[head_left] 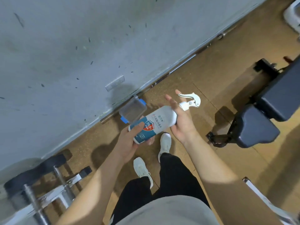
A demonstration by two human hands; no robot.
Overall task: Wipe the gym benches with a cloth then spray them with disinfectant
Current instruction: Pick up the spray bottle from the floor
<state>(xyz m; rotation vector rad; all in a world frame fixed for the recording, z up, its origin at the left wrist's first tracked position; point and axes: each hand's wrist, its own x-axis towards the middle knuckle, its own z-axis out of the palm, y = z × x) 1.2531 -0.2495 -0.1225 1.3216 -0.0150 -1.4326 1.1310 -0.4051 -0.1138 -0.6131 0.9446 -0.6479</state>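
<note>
A white and blue disinfectant spray bottle [154, 123] lies on its side in front of me, its white trigger head [190, 100] pointing right. My left hand [129, 140] grips the bottle's blue base from below. My right hand [180, 119] is palm up with straight fingers under the bottle's neck, supporting it. A black padded gym bench [279, 98] stands on the right, apart from both hands. No cloth is in view.
A clear plastic box with blue clips [133, 110] sits on the floor by the grey wall [81, 46]. A long steel bar [178, 67] lies along the wall's foot. Weight plates on a rack [37, 179] stand at lower left. My feet are on the brown floor.
</note>
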